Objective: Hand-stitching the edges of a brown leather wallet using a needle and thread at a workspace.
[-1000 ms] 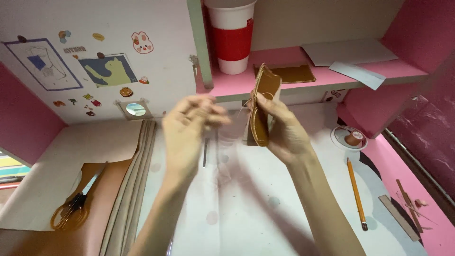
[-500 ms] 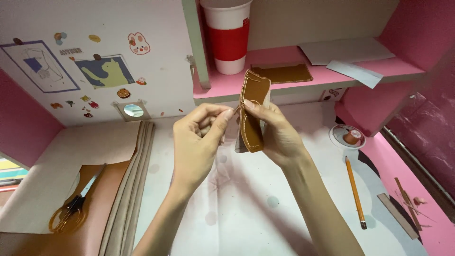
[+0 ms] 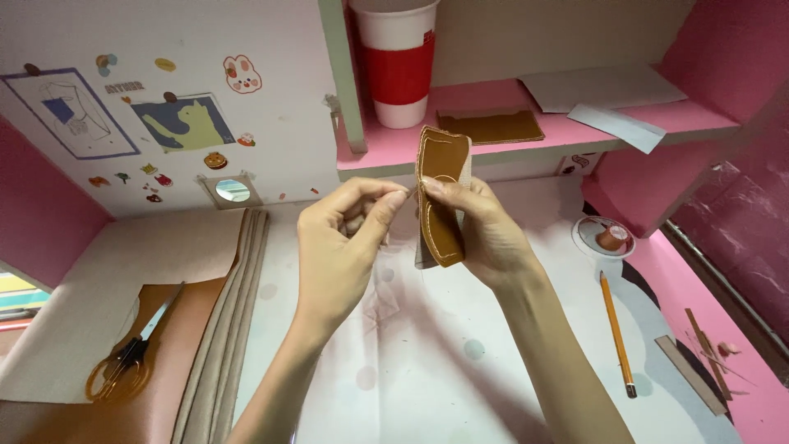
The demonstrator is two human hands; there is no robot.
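Right hand (image 3: pixel 481 234) clamped on upright stitched brown leather piece (image 3: pixel 440 197); left hand (image 3: pixel 341 242) just beside it, thumb and forefinger pinched together.

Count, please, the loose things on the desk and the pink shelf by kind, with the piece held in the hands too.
Brown leather pieces: 3 (held piece, shelf piece, desk sheet)
Cups: 1
Scissors: 1
Pencils: 1
Paper sheets on shelf: 2
Total: 8

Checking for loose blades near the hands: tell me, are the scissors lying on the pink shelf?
No, the scissors lie on brown leather sheet at lower left.
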